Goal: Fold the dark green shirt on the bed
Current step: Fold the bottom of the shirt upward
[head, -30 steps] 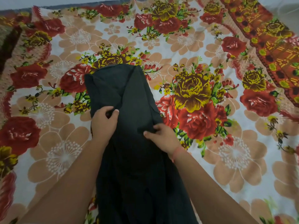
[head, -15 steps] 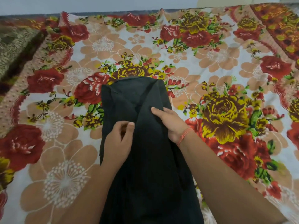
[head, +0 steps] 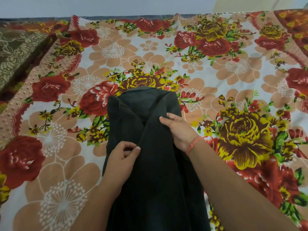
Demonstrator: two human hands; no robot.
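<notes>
The dark green shirt [head: 155, 172] lies as a long narrow strip on the bed, running from the bottom edge of the view up to a rounded far end near the middle. My left hand [head: 122, 157] pinches a fold of the cloth on the shirt's left side. My right hand [head: 177, 129], with an orange thread on the wrist, grips the cloth higher up on the right edge. A raised crease runs between the two hands.
The bed is covered by a flowered sheet [head: 216, 84] in red, yellow and tan. A brown patterned cloth [head: 18, 54] lies at the far left. A pale wall [head: 100, 5] runs behind the bed's far edge.
My right hand has moved up the shirt's right side toward the far end. My left hand has stayed on the left fold. The view has tilted up, showing more of the bed.
</notes>
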